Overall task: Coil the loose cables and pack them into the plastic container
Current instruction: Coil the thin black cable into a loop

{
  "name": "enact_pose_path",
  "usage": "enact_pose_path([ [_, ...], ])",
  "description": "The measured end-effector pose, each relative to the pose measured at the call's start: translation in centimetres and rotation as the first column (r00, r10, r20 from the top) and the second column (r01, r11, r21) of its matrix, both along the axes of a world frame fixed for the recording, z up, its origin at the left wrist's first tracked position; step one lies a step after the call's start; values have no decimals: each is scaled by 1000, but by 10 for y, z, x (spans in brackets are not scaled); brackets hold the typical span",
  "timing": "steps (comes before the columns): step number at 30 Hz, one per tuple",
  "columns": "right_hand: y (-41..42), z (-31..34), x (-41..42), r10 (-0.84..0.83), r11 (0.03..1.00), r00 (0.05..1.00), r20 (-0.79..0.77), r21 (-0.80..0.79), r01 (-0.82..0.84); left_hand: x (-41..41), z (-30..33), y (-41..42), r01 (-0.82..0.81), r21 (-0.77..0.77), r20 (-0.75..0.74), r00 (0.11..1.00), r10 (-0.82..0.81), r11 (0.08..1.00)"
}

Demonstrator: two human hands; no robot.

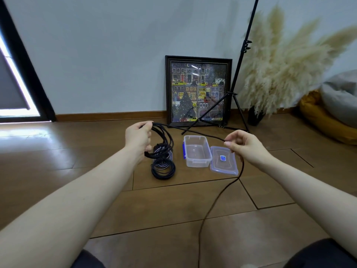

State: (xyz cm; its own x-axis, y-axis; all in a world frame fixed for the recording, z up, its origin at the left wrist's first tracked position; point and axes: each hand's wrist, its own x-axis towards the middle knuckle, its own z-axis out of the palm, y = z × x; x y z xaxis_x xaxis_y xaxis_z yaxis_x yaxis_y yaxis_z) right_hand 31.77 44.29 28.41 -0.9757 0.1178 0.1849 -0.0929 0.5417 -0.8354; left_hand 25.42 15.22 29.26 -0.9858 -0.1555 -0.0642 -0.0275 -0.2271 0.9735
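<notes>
My left hand (pixel 138 137) is shut on several loops of a black cable (pixel 166 141), held above the floor. From the loops the same cable runs right to my right hand (pixel 244 147), which pinches it between thumb and fingers. Its loose tail (pixel 216 202) drops from that hand and trails across the floor toward me. Under the held loops, two coiled cables lie on the floor: a black one (pixel 163 169) and a lighter striped one (pixel 170 154) behind it. The clear plastic container (pixel 197 150) stands open and empty between my hands, with its lid (pixel 224 160) flat on its right.
A framed picture (pixel 198 90) leans on the wall behind the container. A black tripod stand (pixel 234 94) rises beside it, its legs spread on the wooden floor. Pampas grass in a dark vase (pixel 255 116) and a yellow cushion (pixel 324 118) fill the right corner.
</notes>
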Motion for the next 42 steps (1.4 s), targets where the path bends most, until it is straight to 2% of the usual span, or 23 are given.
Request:
enact_pose_path([
  [5,10,-3,-2,-105,994,994,-21,-4,105,-7,-3,-13,-93,-24,30,995,94,995],
  [9,14,-2,-2,-170,984,982,-77,36,173,-10,-6,-16,-128,-109,45,990,133,986],
  [13,8,0,-1,-150,948,986,-72,274,164,-11,-10,-11,-106,-191,54,991,119,976],
  [17,-3,6,-1,-65,788,996,-59,610,87,-9,-11,-1,-59,-296,48,996,77,953],
  [22,-24,17,3,143,643,979,-146,765,20,-1,-8,19,34,-413,66,998,-7,910],
  [25,-37,22,5,261,653,949,-174,756,-41,3,-8,29,146,-420,90,989,-119,896],
  [28,-48,23,5,309,679,936,-172,729,-90,11,-8,38,263,-417,112,965,-238,870],
  [33,-58,24,6,261,752,954,-145,650,-107,23,-5,50,414,-377,108,908,-404,828],
  [42,-62,23,4,186,878,981,-58,458,-140,37,-6,63,573,-310,109,814,-570,759],
])
